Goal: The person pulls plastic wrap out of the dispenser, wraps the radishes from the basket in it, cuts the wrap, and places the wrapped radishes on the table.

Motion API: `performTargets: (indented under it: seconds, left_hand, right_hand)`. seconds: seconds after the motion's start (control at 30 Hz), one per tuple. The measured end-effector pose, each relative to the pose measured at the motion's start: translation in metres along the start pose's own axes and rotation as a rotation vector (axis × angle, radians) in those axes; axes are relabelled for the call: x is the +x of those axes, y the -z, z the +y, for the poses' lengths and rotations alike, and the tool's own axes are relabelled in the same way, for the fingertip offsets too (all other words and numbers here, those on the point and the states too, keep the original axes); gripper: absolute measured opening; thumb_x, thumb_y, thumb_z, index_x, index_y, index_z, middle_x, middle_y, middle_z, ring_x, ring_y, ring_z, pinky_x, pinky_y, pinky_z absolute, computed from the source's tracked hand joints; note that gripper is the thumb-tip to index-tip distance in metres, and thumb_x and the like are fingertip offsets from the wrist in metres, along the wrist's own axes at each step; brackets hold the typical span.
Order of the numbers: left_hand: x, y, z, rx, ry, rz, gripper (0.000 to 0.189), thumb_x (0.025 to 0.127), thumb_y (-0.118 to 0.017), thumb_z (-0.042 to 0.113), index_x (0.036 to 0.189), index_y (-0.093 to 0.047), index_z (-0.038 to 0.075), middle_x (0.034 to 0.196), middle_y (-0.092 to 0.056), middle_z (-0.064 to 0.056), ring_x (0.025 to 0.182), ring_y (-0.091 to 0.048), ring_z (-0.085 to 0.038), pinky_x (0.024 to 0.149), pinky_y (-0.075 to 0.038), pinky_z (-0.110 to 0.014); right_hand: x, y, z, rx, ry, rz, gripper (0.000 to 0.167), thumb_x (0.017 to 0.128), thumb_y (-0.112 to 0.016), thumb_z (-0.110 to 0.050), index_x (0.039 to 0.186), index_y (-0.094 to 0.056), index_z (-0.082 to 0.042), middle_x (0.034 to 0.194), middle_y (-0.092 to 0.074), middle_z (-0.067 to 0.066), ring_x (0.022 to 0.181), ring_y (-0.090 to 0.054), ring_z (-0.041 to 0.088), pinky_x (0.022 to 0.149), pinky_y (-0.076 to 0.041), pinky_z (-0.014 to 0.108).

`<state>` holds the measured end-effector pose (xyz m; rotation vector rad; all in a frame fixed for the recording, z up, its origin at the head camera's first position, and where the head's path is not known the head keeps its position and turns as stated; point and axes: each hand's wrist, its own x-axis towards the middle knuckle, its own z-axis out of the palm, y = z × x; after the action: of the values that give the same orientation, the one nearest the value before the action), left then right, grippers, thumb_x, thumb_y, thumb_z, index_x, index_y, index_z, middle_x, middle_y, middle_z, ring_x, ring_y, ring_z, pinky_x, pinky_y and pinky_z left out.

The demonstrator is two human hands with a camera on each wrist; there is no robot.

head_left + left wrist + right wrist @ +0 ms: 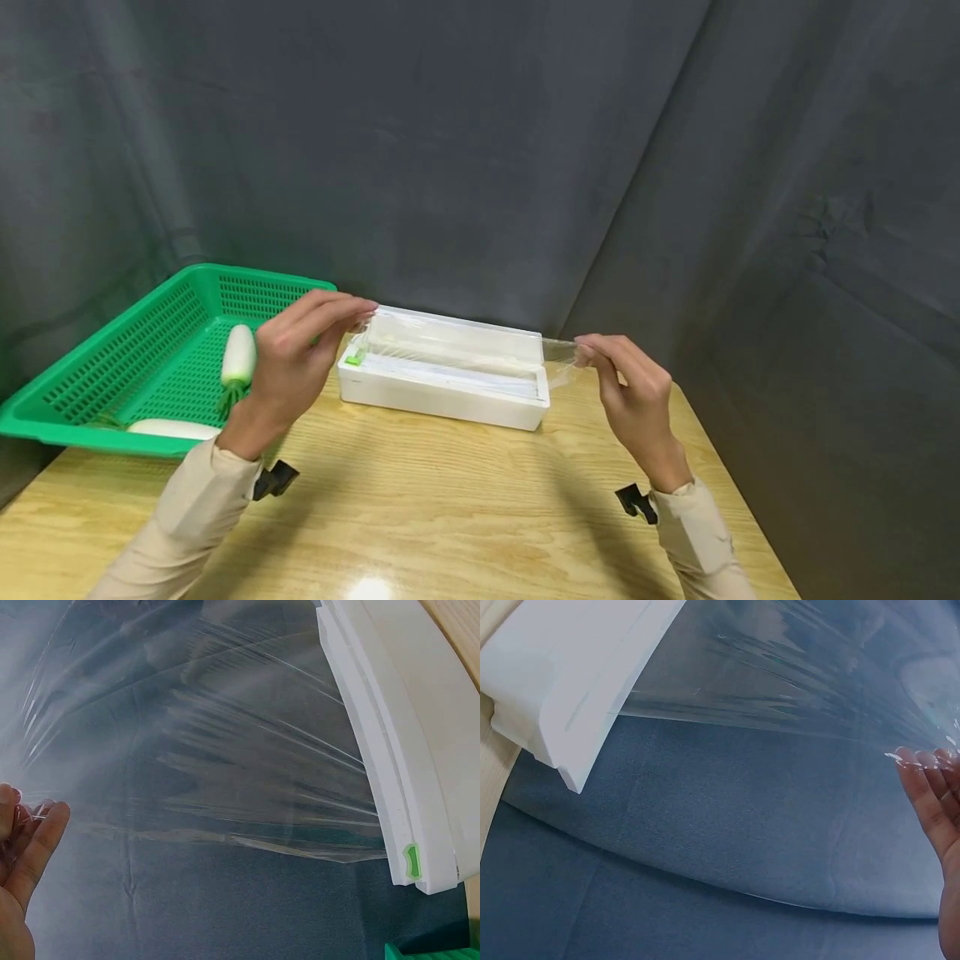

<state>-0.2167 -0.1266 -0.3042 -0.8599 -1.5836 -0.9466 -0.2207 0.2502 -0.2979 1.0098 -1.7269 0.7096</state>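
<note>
Film [225, 750] blocks passage above box [442, 399]

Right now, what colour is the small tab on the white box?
The small tab is light green; the left wrist view shows it best.

White glare marks the pale wood-grain tabletop [457, 496] at the head view's bottom edge, between soft shadows lower left and lower right, while bright streaks line the clear plastic film [262, 742] in the dimmer, bluish wrist views.

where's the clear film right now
In the head view, the clear film is stretched between the left hand and the right hand, across the white box, right of the green basket.
</note>
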Motion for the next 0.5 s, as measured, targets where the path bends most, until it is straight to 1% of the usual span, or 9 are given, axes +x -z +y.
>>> performTargets:
  seconds: [0.07,0.13,0.2,0.3,0.37,0.43,0.5]
  left_hand:
    - [0.0006,0.0000,0.0003,-0.007,-0.004,0.001,0.020,0.090,-0.072,-0.014,0.103,-0.079,-0.002,0.089,-0.073,-0.017,0.081,-0.071,-0.019,0.087,-0.053,-0.012]
    - [0.0010,-0.0002,0.0008,-0.010,-0.008,0.005,0.018,0.090,-0.072,-0.013,0.103,-0.079,-0.002,0.089,-0.073,-0.017,0.081,-0.071,-0.020,0.088,-0.053,-0.012]
    - [0.0014,-0.0007,0.0013,-0.006,-0.009,0.015,0.023,0.086,-0.073,-0.017,0.102,-0.079,-0.002,0.088,-0.073,-0.016,0.080,-0.071,-0.020,0.088,-0.052,-0.012]
    - [0.0023,-0.0008,0.0024,0.006,-0.009,0.029,0.036,0.076,-0.075,-0.027,0.101,-0.080,-0.002,0.088,-0.074,-0.014,0.079,-0.070,-0.020,0.087,-0.051,-0.011]
    - [0.0032,-0.0006,0.0029,0.014,-0.009,0.033,0.038,0.074,-0.075,-0.029,0.101,-0.080,-0.002,0.088,-0.074,-0.014,0.078,-0.069,-0.020,0.087,-0.051,-0.011]
    - [0.0040,0.0000,0.0036,0.017,-0.010,0.035,0.035,0.077,-0.075,-0.027,0.101,-0.080,-0.002,0.088,-0.074,-0.013,0.078,-0.069,-0.020,0.087,-0.051,-0.011]
    - [0.0048,0.0010,0.0041,0.019,-0.011,0.033,0.026,0.083,-0.075,-0.020,0.101,-0.080,-0.001,0.088,-0.074,-0.014,0.078,-0.069,-0.021,0.088,-0.051,-0.011]
  right_hand:
    - [0.0002,-0.0005,-0.0005,0.011,-0.004,0.018,0.028,0.106,-0.061,-0.015,0.102,-0.076,0.008,0.082,-0.072,0.014,0.073,-0.066,0.019,0.083,-0.051,0.011]
    - [0.0000,-0.0010,-0.0009,0.021,-0.007,0.034,0.028,0.105,-0.062,-0.015,0.100,-0.076,0.008,0.081,-0.072,0.015,0.073,-0.066,0.018,0.083,-0.051,0.011]
    - [-0.0003,-0.0014,-0.0011,0.027,-0.011,0.046,0.028,0.105,-0.062,-0.015,0.100,-0.076,0.008,0.082,-0.073,0.015,0.073,-0.066,0.018,0.083,-0.051,0.011]
    - [-0.0002,-0.0021,-0.0009,0.033,-0.011,0.060,0.029,0.105,-0.063,-0.016,0.099,-0.076,0.009,0.083,-0.073,0.017,0.073,-0.067,0.018,0.082,-0.051,0.011]
    - [0.0004,-0.0026,-0.0005,0.038,-0.006,0.070,0.030,0.105,-0.063,-0.017,0.099,-0.076,0.009,0.082,-0.073,0.017,0.072,-0.066,0.018,0.081,-0.051,0.011]
    - [0.0012,-0.0035,-0.0001,0.047,0.001,0.081,0.030,0.105,-0.063,-0.017,0.098,-0.076,0.010,0.081,-0.072,0.017,0.071,-0.066,0.019,0.080,-0.051,0.011]
    - [0.0020,-0.0042,0.0000,0.055,0.009,0.093,0.030,0.105,-0.063,-0.016,0.097,-0.076,0.010,0.080,-0.072,0.018,0.070,-0.066,0.020,0.080,-0.051,0.011]
